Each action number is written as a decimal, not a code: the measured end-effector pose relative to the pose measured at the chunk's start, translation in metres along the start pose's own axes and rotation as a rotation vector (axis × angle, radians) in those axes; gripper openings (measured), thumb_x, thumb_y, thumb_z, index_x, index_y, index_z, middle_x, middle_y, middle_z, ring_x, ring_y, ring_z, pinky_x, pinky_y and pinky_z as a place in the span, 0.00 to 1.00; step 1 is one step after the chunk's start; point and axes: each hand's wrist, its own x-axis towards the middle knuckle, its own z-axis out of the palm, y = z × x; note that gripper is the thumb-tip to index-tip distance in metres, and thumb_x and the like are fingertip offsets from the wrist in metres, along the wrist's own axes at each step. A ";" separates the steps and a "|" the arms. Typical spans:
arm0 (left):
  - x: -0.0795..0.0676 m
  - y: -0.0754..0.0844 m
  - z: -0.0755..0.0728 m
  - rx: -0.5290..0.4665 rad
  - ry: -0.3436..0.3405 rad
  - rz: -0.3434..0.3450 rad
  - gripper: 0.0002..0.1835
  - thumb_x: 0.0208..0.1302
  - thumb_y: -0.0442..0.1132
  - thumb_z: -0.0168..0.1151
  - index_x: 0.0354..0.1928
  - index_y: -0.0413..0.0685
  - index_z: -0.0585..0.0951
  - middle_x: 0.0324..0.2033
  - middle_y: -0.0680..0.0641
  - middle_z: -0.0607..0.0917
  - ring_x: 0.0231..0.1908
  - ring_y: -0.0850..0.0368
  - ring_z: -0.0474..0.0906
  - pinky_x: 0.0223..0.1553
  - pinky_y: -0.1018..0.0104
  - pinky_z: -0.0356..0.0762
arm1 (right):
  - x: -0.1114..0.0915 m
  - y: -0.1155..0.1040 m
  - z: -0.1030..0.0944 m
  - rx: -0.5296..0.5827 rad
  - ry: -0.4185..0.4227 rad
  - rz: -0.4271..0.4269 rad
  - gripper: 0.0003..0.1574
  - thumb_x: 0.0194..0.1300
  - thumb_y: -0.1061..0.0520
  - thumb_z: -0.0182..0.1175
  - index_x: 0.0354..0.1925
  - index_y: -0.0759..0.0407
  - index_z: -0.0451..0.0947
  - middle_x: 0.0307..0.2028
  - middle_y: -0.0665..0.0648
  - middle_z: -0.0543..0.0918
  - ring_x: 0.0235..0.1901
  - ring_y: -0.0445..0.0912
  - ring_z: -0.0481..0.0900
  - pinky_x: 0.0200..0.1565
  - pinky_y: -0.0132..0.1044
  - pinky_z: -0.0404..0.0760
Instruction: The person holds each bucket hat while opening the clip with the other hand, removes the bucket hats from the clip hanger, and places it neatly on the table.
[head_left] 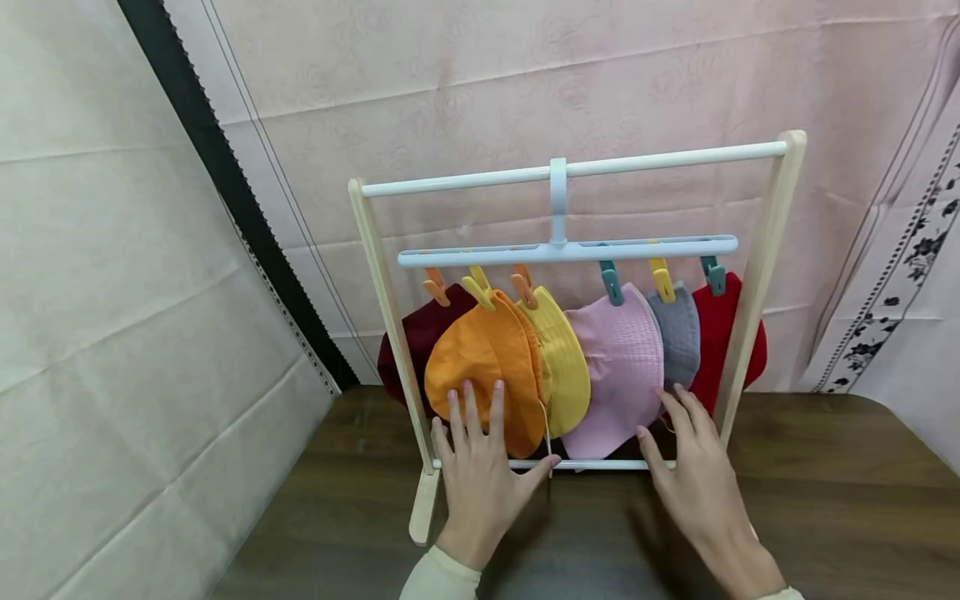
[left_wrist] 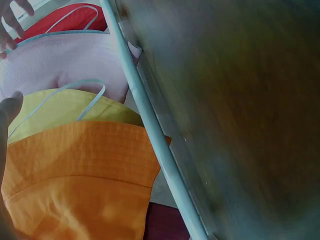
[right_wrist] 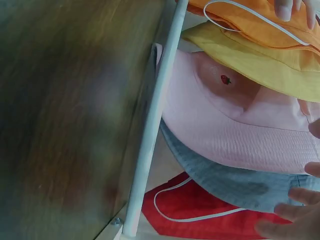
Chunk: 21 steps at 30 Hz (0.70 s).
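Several bucket hats hang by clothespins from a pale blue hanger (head_left: pixel 487 255). My left hand (head_left: pixel 480 475) is spread in front of the orange hat (head_left: pixel 468 354), fingertips overlapping its lower part and the thumb pointing toward the yellow hat (head_left: pixel 566 367). Fingers extended and apart, my right hand (head_left: pixel 693 475) is at the lower edge of the pink hat (head_left: pixel 618 367), beside the grey-blue hat (head_left: pixel 677 333). A red hat (head_left: pixel 712 342) hangs at the right end, and a dark red hat (head_left: pixel 431 325) at the left end. White cords loop from the yellow and red hats in the left wrist view.
The hanger hooks over the top bar (head_left: pixel 675 157) of a small rack with pale wooden side posts (head_left: pixel 761 267). Its lower bar (head_left: pixel 600 464) runs close above the brown wooden table (head_left: pixel 825 500). Behind stands a pale pink cloth backdrop (head_left: pixel 465 100); a white cloth (head_left: pixel 135 292) covers the left side.
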 end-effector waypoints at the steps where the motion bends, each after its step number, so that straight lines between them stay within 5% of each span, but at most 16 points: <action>1: 0.000 0.000 0.001 0.000 0.027 0.005 0.70 0.46 0.84 0.67 0.86 0.59 0.52 0.80 0.33 0.58 0.80 0.32 0.53 0.70 0.26 0.60 | 0.001 -0.001 0.001 0.015 0.008 0.007 0.39 0.62 0.65 0.75 0.69 0.67 0.73 0.67 0.72 0.74 0.61 0.68 0.77 0.56 0.64 0.79; 4: 0.002 0.000 0.005 -0.004 0.102 0.024 0.69 0.46 0.81 0.70 0.84 0.56 0.55 0.79 0.31 0.60 0.78 0.30 0.56 0.69 0.27 0.62 | 0.004 -0.003 0.002 0.055 0.025 0.041 0.35 0.64 0.67 0.72 0.67 0.69 0.72 0.61 0.69 0.78 0.55 0.62 0.81 0.55 0.37 0.81; 7: 0.007 0.000 0.007 -0.009 0.160 0.047 0.67 0.48 0.79 0.72 0.83 0.54 0.56 0.78 0.31 0.59 0.78 0.30 0.55 0.69 0.28 0.63 | 0.011 -0.003 0.001 0.085 0.025 0.095 0.34 0.67 0.66 0.70 0.67 0.71 0.69 0.56 0.69 0.79 0.53 0.61 0.83 0.54 0.30 0.80; 11: 0.017 0.000 0.008 -0.003 0.234 0.075 0.65 0.50 0.78 0.70 0.83 0.53 0.57 0.77 0.31 0.59 0.78 0.29 0.55 0.70 0.29 0.62 | 0.020 -0.003 -0.001 0.094 0.008 0.146 0.38 0.68 0.64 0.70 0.70 0.70 0.64 0.59 0.69 0.77 0.53 0.62 0.83 0.50 0.52 0.85; 14: 0.025 -0.001 0.007 -0.010 0.267 0.084 0.63 0.52 0.79 0.68 0.82 0.54 0.57 0.78 0.32 0.58 0.79 0.29 0.53 0.72 0.29 0.59 | 0.026 -0.003 -0.002 0.117 -0.006 0.155 0.41 0.68 0.64 0.71 0.71 0.69 0.63 0.61 0.69 0.76 0.53 0.62 0.82 0.51 0.59 0.83; 17: 0.034 -0.001 0.004 -0.032 0.284 0.097 0.61 0.55 0.79 0.64 0.83 0.54 0.57 0.80 0.32 0.56 0.79 0.29 0.52 0.73 0.29 0.57 | 0.031 -0.006 -0.005 0.159 -0.015 0.162 0.41 0.69 0.63 0.70 0.72 0.68 0.62 0.63 0.69 0.76 0.53 0.62 0.82 0.53 0.39 0.86; 21: 0.047 0.000 -0.002 -0.058 0.291 0.105 0.58 0.61 0.81 0.56 0.83 0.54 0.55 0.81 0.32 0.54 0.80 0.30 0.50 0.74 0.29 0.53 | 0.039 -0.008 -0.008 0.197 -0.023 0.165 0.40 0.71 0.61 0.69 0.73 0.67 0.63 0.64 0.69 0.76 0.54 0.62 0.81 0.49 0.11 0.66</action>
